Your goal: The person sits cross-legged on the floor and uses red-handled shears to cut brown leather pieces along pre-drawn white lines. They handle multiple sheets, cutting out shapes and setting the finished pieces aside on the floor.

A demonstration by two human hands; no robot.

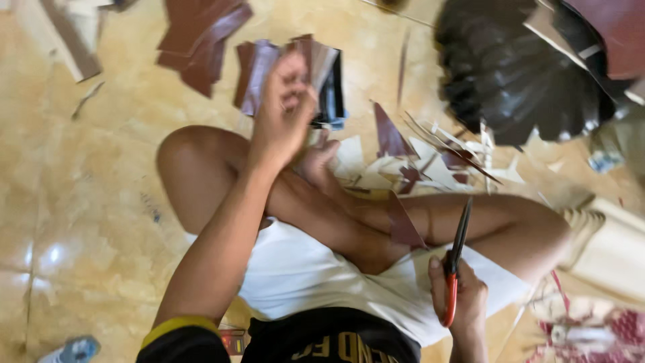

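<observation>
Two hazards noted. Right hand (463, 302) grips red-handled black scissors (456, 259), blades closed, pointing up just beside the bare leg (497, 225): risk of a jab. Left hand (283, 107) pinches a fanned stack of maroon paper strips (295, 70) above the floor; loose strips may slide out.

Seated person on the floor (101, 222), legs crossed. Left hand (282, 111) holds a stack of cut sheets (322, 70) beyond the left knee. Right hand (463, 302) holds scissors (458, 255) above the right thigh. Paper scraps (430, 161) lie before the shins; a fan-shaped pile (517, 74) lies far right.
</observation>
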